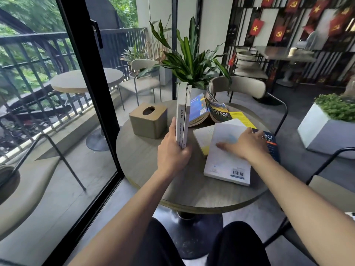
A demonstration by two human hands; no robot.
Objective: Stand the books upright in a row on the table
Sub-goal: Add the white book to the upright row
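Head view: left hand [172, 150] reaches forward, fingers wrapped round the lower end of two white books [182, 114], thumb up the left cover. Books held together upright, long axis vertical, spines facing the camera, bottom edge at or just above the desk [149, 169]; can't tell if touching. Right hand [247, 144] flat, fingers spread, palm down on a white book [228, 156] lying flat, barcode end toward the camera. Under it: a cream book [203, 138] to its left, a dark blue book [271, 144] to its right. Behind, an open book [209, 110] lies cover up. Tissue box [148, 120] sits just left of the held books. Potted plant [190, 56] beyond the desk's far edge.
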